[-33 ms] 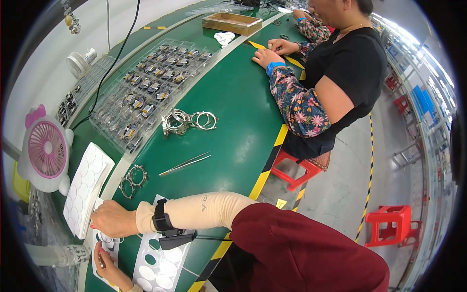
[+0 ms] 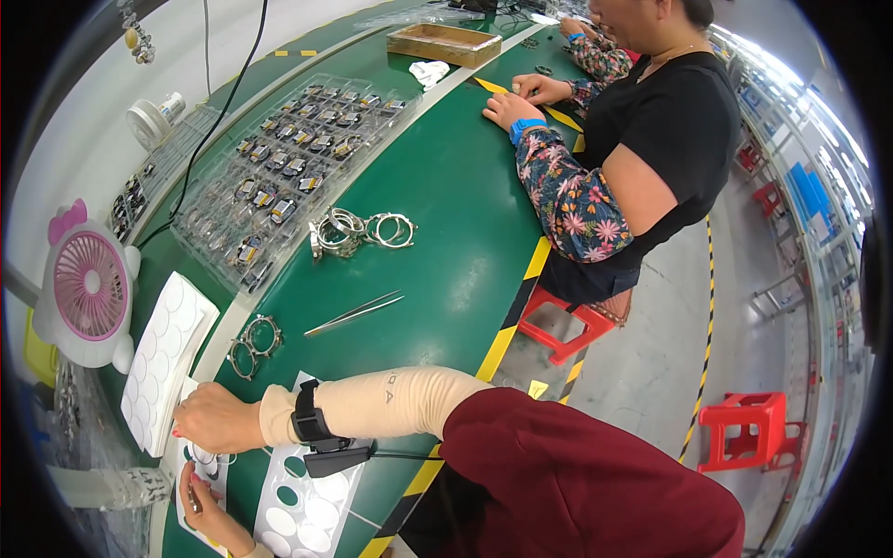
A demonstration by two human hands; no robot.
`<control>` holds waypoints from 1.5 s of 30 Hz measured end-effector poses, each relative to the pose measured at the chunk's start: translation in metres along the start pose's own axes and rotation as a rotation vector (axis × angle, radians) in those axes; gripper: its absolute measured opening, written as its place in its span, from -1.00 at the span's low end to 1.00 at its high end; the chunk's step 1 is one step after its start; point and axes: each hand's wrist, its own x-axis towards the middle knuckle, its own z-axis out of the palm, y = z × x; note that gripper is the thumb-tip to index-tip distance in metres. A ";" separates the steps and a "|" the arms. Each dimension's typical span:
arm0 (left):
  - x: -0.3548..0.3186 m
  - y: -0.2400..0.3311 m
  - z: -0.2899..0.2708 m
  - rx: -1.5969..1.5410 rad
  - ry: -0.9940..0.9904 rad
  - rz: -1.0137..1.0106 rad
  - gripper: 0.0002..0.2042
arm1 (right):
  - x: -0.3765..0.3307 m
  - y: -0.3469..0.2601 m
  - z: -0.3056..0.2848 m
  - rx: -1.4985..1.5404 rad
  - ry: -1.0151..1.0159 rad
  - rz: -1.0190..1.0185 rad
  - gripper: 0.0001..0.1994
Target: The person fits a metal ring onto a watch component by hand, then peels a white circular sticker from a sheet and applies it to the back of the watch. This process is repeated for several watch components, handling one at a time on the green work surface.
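At the lower left my right hand (image 2: 219, 418) is closed, palm down, its fingertips bunched above a white sheet; what they pinch is hidden. Just below it my left hand (image 2: 212, 519) curls its thumb and fingers round a small metallic piece too small to name. Under both hands lies a narrow white sticker sheet (image 2: 216, 472) with round cut-outs. A wider sheet of white round stickers (image 2: 312, 511) lies to its right, partly peeled to green gaps. Beyond my right hand stands a thick stack of white sticker sheets (image 2: 167, 358).
Two metal rings (image 2: 253, 347), tweezers (image 2: 353, 313) and a cluster of metal rings (image 2: 349, 231) lie on the green table (image 2: 446, 298). Behind are a clear tray of small parts (image 2: 298, 158), a pink fan (image 2: 91, 279) and a wooden box (image 2: 445, 45). A co-worker (image 2: 651, 139) sits right.
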 end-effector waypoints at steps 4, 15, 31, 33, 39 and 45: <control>0.000 -0.001 0.000 0.001 0.000 0.009 -0.77 | 0.000 -0.002 -0.005 -0.017 -0.004 -0.009 -0.74; -0.003 0.006 -0.001 0.013 -0.037 0.031 -0.74 | 0.000 0.007 0.005 0.048 0.007 -0.114 -0.88; -0.012 0.047 0.010 0.059 -0.012 0.003 -0.75 | -0.003 0.012 0.004 0.275 -0.059 -0.044 -0.89; -0.013 0.048 0.010 0.051 -0.011 0.014 -0.75 | -0.004 0.014 0.010 0.294 -0.042 -0.034 -0.89; -0.014 0.053 0.012 0.077 -0.008 0.007 -0.75 | -0.006 0.014 0.016 0.328 0.012 -0.034 -0.89; -0.012 0.050 0.012 0.099 -0.018 -0.001 -0.76 | -0.006 0.016 0.009 0.326 -0.007 -0.042 -0.88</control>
